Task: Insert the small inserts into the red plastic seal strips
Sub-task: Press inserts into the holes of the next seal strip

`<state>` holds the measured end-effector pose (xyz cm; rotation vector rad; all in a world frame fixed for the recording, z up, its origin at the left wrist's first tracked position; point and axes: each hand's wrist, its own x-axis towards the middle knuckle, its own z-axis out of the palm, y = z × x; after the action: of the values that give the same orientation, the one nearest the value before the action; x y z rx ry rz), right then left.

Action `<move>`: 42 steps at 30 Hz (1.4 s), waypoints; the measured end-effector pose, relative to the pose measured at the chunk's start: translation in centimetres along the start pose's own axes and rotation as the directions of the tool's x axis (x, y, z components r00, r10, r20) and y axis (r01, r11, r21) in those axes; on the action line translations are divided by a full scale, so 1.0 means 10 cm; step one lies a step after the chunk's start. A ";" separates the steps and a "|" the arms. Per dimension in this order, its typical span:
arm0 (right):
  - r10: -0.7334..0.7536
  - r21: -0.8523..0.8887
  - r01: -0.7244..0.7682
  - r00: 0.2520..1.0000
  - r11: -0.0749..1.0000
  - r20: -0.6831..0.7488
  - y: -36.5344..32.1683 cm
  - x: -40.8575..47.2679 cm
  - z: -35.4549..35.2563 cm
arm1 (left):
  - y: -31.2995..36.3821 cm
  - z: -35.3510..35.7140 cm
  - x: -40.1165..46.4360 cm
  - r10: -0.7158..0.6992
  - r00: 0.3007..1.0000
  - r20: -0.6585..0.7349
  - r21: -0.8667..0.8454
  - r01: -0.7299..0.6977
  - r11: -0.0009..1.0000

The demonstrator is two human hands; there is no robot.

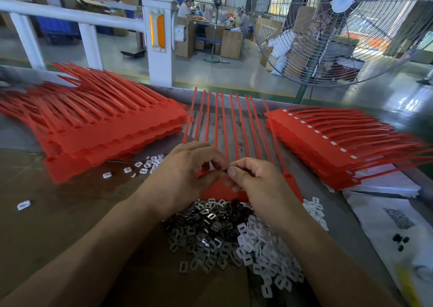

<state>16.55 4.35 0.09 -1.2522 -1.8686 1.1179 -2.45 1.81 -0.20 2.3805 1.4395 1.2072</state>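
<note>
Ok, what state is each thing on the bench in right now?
Left hand: fingers curled, pinching at the strip sheet's heads.
Right hand: fingers curled, pinching at the same spot.
Strip sheet: flat, tails pointing away.
Left stack: sockets empty.
Right stack: white inserts fitted.
Metal inserts: loose heap.
White inserts: loose heap.
</note>
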 end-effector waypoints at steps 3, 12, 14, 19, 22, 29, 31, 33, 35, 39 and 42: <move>0.015 -0.008 -0.014 1.000 1.000 0.012 0.00 0.01 0.00 | -0.01 0.00 0.00 0.030 1.000 -0.004 0.030 -0.030 0.999; 0.025 -0.009 -0.025 0.999 1.000 0.033 0.01 0.01 -0.01 | -0.12 0.05 -0.01 -0.059 0.996 -0.063 0.085 0.064 0.994; 0.023 -0.042 -0.021 0.999 0.999 0.036 0.02 0.01 -0.01 | -0.20 0.06 -0.01 -0.141 0.986 -0.085 0.151 0.153 0.977; 0.010 -0.085 -0.007 0.999 0.996 0.035 0.02 0.01 0.00 | -0.32 0.10 -0.04 -0.291 0.953 -0.091 0.257 0.304 0.917; 0.004 -0.086 0.000 0.999 0.996 0.036 0.03 0.01 -0.01 | -0.35 0.13 -0.03 -0.323 0.944 -0.073 0.290 0.330 0.898; -0.004 -0.099 0.010 0.998 0.995 0.056 0.03 0.00 -0.01 | -0.40 0.14 -0.02 -0.363 0.930 -0.049 0.286 0.362 0.887; -0.009 -0.124 0.016 0.998 0.992 0.057 0.03 0.00 0.00 | -0.40 0.14 -0.01 -0.371 0.927 -0.050 0.276 0.370 0.887; -0.020 -0.143 0.028 0.998 0.989 0.059 0.02 -0.01 0.00 | -0.40 0.14 -0.01 -0.379 0.924 -0.053 0.266 0.379 0.886; -0.036 -0.165 0.046 0.997 0.985 0.067 0.02 -0.02 0.01 | -0.39 0.14 -0.02 -0.384 0.922 -0.053 0.261 0.384 0.886; -0.067 -0.205 0.083 0.994 0.975 0.085 0.02 -0.02 0.00 | -0.37 0.12 -0.03 -0.376 0.925 -0.055 0.267 0.376 0.887; -0.094 -0.245 0.133 0.982 0.960 0.166 0.01 -0.03 -0.02 | -0.36 0.11 -0.04 -0.376 0.925 -0.054 0.274 0.376 0.885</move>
<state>16.86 4.14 0.10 -1.2052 -2.2285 0.9577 -4.29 3.78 -2.87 2.1007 2.0729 0.9573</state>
